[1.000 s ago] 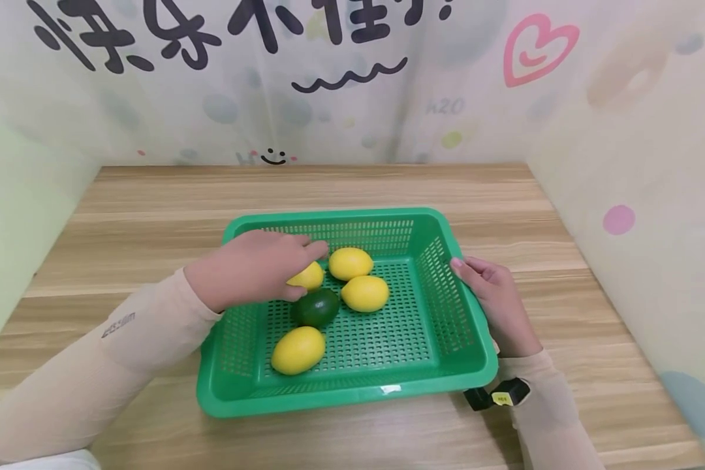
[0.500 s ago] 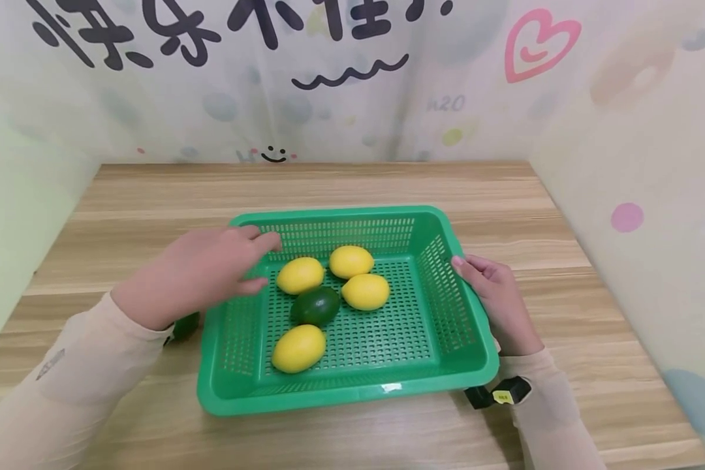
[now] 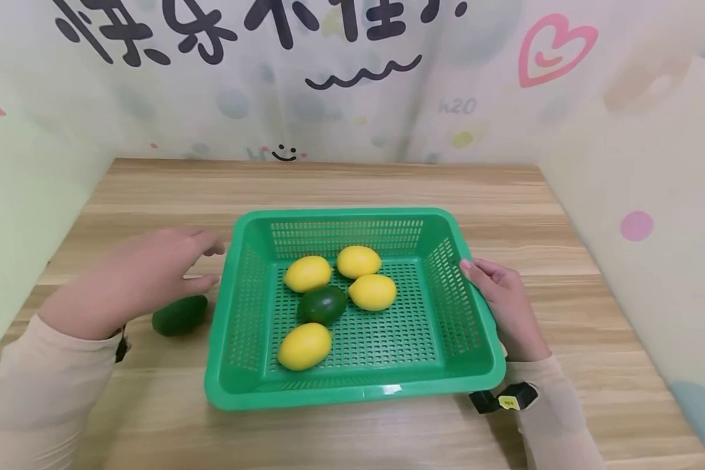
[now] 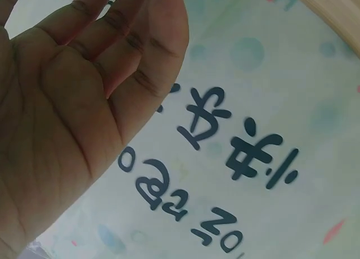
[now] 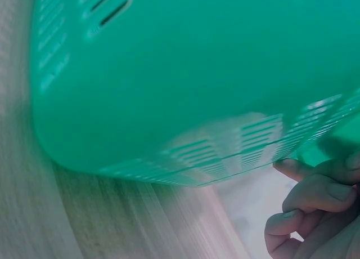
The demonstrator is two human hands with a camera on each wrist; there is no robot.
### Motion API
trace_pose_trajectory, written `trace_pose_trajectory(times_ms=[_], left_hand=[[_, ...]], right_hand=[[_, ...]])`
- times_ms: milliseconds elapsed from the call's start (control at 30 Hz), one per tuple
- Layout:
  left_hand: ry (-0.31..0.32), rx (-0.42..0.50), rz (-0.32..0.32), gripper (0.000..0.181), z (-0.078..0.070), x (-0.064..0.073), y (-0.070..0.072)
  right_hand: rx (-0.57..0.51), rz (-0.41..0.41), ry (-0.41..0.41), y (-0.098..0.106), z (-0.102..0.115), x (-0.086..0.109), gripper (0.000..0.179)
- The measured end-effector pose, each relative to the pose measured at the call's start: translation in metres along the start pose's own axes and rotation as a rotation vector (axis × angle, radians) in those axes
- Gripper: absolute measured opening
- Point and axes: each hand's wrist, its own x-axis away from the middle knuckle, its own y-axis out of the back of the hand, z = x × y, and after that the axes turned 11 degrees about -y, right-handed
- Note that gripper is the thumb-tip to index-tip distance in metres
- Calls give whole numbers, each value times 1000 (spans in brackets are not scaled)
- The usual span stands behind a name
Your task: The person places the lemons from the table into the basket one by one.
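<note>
A green plastic basket (image 3: 364, 395) stands on the table, holding several yellow lemons (image 3: 304, 346) and one dark green avocado (image 3: 322, 305). My right hand (image 3: 505, 307) grips the basket's right rim, thumb on top and fingers outside; the right wrist view shows the fingers (image 5: 315, 194) by the slotted basket wall (image 5: 157, 90). Left of the basket, my left hand (image 3: 135, 277) is held with thumb and fingers apart, nothing between them. A second avocado (image 3: 179, 316) lies on the table just beneath that hand, partly covered by it. The palm (image 4: 62, 112) looks bare in the left wrist view.
The wooden table (image 3: 329, 183) meets a printed wall sheet (image 3: 358, 117) at the back, with further walls at left and right. Black camera straps sit on both wrists.
My left hand has moved left, out from over the basket to above the second avocado, which has come into view. The right hand keeps its grip on the rim.
</note>
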Motion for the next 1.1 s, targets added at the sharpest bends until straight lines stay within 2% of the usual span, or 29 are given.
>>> trace_pose_trajectory(times_ms=[333, 500, 833, 1100], left_hand=[[77, 58, 21, 35, 21, 23, -9], [117, 110, 53, 42, 32, 34, -20], [100, 165, 58, 59, 49, 43, -46], [121, 199, 54, 58, 56, 51, -62]], right_hand=[[-21, -4, -26, -1, 0, 3, 53], [-27, 0, -28, -2, 2, 3, 54], [-38, 1, -30, -1, 2, 3, 54], [-33, 4, -22, 0, 1, 1, 50]])
